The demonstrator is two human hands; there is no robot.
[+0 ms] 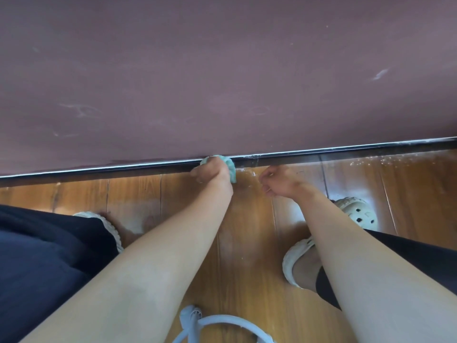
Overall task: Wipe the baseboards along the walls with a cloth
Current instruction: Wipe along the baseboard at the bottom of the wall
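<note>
Wall (222,70) foot: dark baseboard (346,153) runs L–R; L hand (210,173) fingers (197,174) clench teal cloth (231,169) against it. R hand (279,181) just beside, loose, empty.

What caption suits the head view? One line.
The left hand holds a teal cloth against the dark baseboard; the right hand curls loosely nearby.
</note>
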